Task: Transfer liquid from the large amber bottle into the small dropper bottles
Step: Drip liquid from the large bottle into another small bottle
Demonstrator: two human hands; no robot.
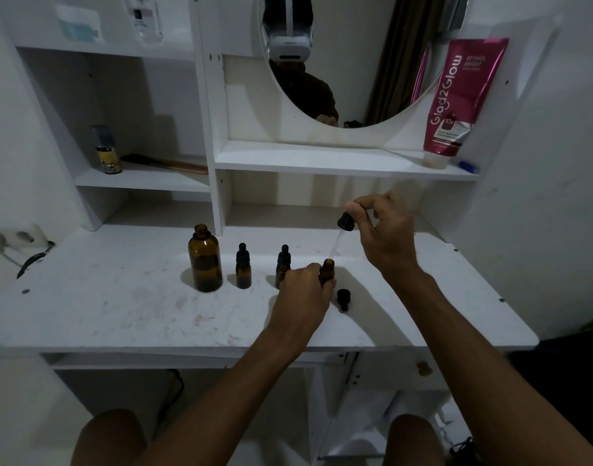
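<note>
The large amber bottle [205, 260] stands uncapped on the white desk [120, 314], left of the small ones. Two small dropper bottles, one [243, 268] and the other [283, 264], stand capped beside it. My left hand [303, 289] grips a third small amber bottle [327, 269], which is uncapped and upright. My right hand [384, 227] pinches a black-bulbed dropper [345, 223]; its glass tube slants down with the tip just above that bottle's mouth. A black cap [343, 297] lies on the desk right of my left hand.
A shelf above the desk holds a pink tube [456, 99] and a blue item [468, 167]. A side shelf carries a small spray can [106, 151] and a brush [164, 163]. A round mirror [355, 62] hangs behind. Wall sockets [12, 238] sit left.
</note>
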